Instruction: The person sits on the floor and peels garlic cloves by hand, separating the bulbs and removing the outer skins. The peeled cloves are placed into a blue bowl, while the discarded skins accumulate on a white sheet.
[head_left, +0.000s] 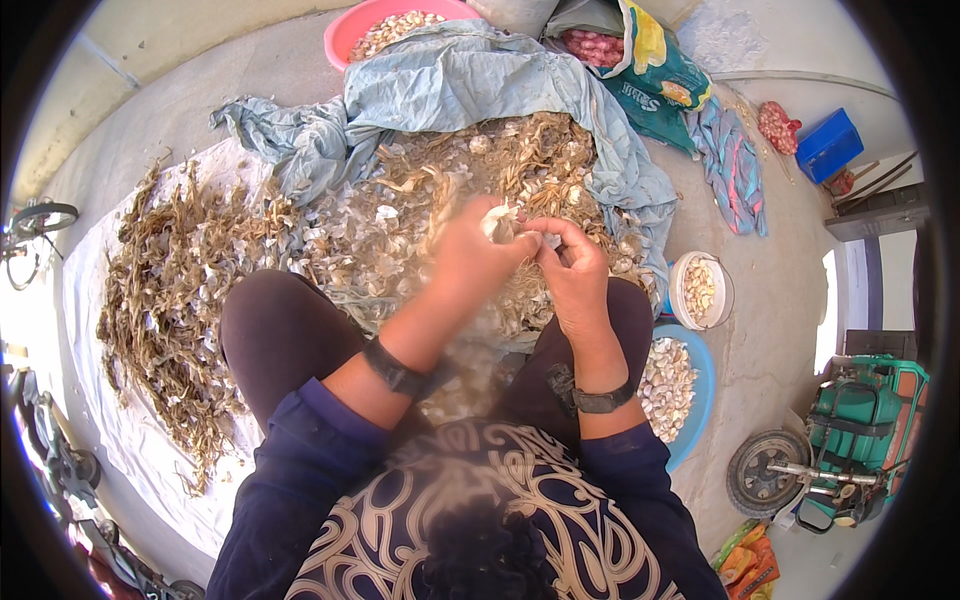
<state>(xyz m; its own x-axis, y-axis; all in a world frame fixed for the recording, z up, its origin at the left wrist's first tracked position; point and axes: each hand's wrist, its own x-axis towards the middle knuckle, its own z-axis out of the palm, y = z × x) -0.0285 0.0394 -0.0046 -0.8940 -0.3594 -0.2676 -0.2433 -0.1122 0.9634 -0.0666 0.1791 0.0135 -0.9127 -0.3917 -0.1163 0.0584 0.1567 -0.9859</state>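
Observation:
Both hands meet over a heap of dried garlic stalks, bulbs and papery skins (360, 240). A pale garlic bulb (499, 223) sits in my left hand (472, 247), which is blurred, its fingers wrapped around the bulb. My right hand (574, 270) pinches at the bulb's right side with thumb and fingertips. Whether a loose piece is between those fingertips is hard to make out. Dry roots or stalk fibres (525, 289) show just below the hands. A crumpled light blue cloth (480, 75) borders the far side of the heap.
To the right stand a white bucket (726, 292) and a blue basin (703, 401), both holding garlic cloves. A pink basin (337, 34) of cloves and a green sack (652, 112) are at the back. Stripped stalks (157, 322) lie on a white sheet (97, 360) at left.

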